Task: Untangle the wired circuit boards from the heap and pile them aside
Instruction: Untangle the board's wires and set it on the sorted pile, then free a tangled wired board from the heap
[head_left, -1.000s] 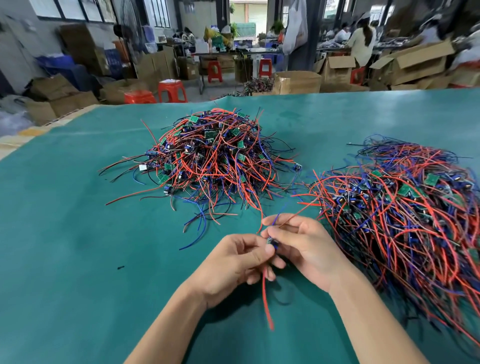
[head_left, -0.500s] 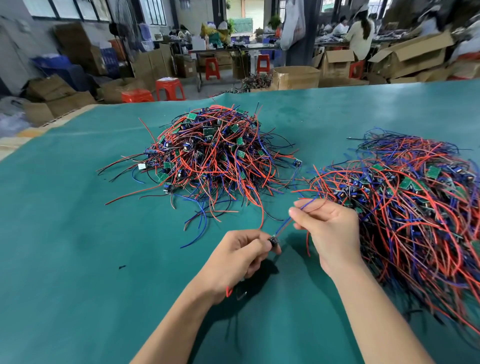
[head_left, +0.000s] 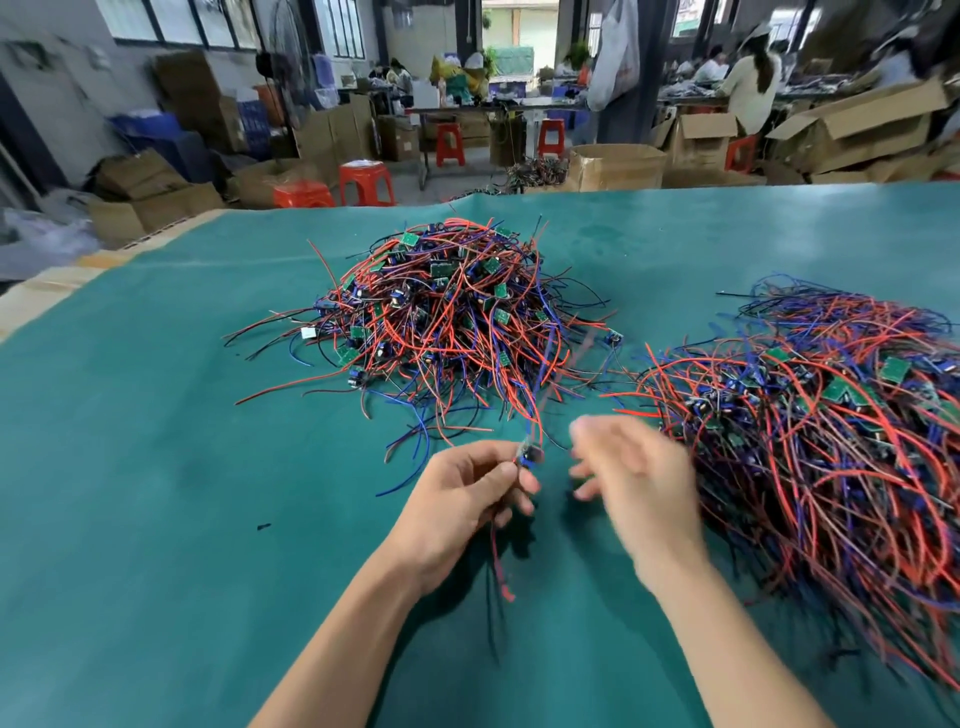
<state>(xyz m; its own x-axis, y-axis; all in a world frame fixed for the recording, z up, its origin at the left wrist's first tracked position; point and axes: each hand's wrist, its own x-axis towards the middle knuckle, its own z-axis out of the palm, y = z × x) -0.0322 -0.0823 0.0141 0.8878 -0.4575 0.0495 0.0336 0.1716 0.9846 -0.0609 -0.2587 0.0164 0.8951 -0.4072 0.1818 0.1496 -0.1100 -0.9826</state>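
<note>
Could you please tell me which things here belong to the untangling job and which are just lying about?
Job: left hand pinching a board; blurred right hand; heap; sorted pile.

Lying about: stools; cardboard boxes; black scrap on the mat.

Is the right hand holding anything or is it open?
Open, as far as the blur shows: the right hand has spread fingers and no wire visible in it.

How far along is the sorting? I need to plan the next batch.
Done: a large sorted pile of wired boards lies spread at the right. In hand: the left hand pinches one circuit board, its red wire dangling; the right hand is blurred beside it. Left: the tangled heap at centre on the green table remains sizeable.
</note>
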